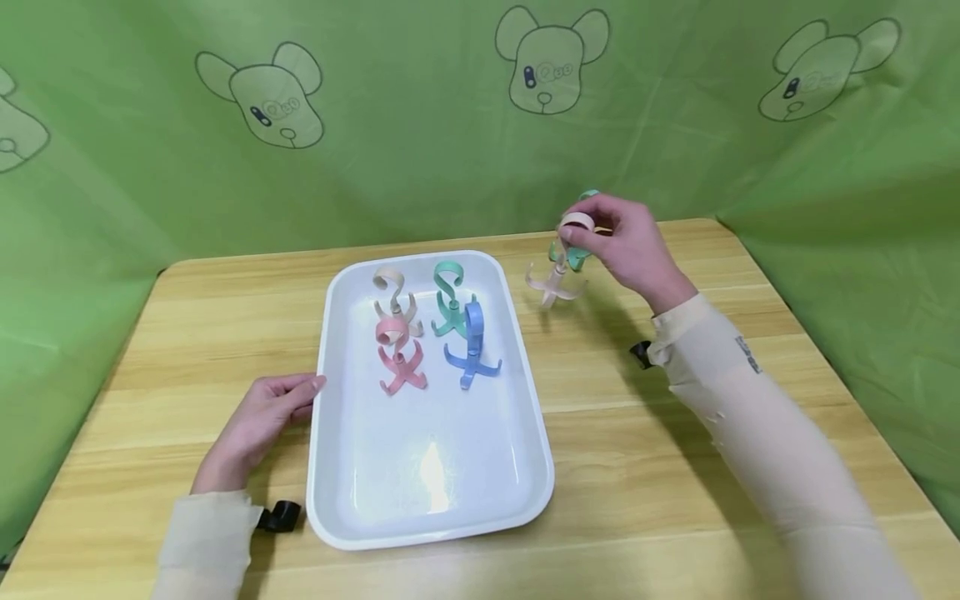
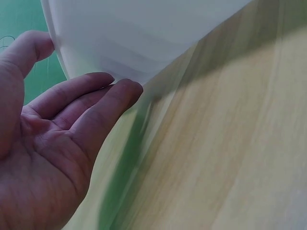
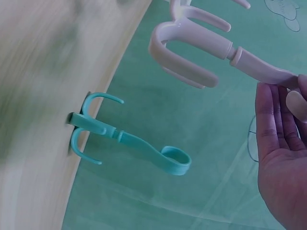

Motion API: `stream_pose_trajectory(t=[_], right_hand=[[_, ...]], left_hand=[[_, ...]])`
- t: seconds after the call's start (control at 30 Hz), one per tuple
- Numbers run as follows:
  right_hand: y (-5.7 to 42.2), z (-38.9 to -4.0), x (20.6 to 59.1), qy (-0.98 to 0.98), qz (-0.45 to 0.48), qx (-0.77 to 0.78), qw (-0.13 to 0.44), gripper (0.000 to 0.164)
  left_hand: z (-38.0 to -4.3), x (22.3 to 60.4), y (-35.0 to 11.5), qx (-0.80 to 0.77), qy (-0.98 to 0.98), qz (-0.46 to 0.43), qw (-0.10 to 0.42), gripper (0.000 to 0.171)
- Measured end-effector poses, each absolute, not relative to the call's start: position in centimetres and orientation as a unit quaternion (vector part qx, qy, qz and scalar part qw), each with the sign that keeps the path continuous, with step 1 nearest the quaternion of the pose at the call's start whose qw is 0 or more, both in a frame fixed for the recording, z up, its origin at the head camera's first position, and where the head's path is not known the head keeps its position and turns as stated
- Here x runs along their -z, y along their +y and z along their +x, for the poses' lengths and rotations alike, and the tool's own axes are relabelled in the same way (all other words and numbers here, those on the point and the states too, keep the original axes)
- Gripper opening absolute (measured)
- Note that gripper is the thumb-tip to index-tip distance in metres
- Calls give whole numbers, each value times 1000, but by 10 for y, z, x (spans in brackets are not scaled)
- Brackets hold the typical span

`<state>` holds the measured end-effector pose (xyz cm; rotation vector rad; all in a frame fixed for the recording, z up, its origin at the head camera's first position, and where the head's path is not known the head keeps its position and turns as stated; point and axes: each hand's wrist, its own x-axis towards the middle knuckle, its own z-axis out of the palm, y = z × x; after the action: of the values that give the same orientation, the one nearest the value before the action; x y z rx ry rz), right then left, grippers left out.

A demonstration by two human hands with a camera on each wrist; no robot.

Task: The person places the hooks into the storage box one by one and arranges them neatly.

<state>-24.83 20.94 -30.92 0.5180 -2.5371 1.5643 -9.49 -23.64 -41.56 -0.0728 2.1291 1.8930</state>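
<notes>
My right hand (image 1: pixel 628 243) pinches the curled top of a pale pink four-pronged swivel hook (image 1: pixel 553 285), its prongs hanging down to the right of the white tray (image 1: pixel 432 537). Behind that hand a second hook, green (image 3: pixel 139 142), stands on the table near the back edge, partly covered in the head view. My left hand (image 1: pixel 262 417) grips the tray's left side, thumb at the rim and fingers against the outer wall. Inside the tray, toward its far end, stand a beige hook (image 1: pixel 395 310), a green hook (image 1: pixel 452 312), a pink hook (image 1: pixel 402 367) and a blue hook (image 1: pixel 472 354).
The wooden table (image 1: pixel 645 483) carries the tray left of its middle. A green curtain (image 1: pixel 405 150) with mouse-head drawings closes off the back and both sides. Black wrist mounts (image 1: pixel 281 517) stick out from both sleeves.
</notes>
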Motion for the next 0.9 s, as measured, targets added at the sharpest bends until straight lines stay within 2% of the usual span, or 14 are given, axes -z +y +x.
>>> stream_pose_trajectory(t=[0.57,0.9], right_hand=[[208,-216,282,-827,177,-530,55,23],[201,-193,272,-823,214,-523,59,20]], left_hand=[[-97,414,-237,-650,744,-27,150,52],[-95,412,-238,-647,746,-28,152,52]])
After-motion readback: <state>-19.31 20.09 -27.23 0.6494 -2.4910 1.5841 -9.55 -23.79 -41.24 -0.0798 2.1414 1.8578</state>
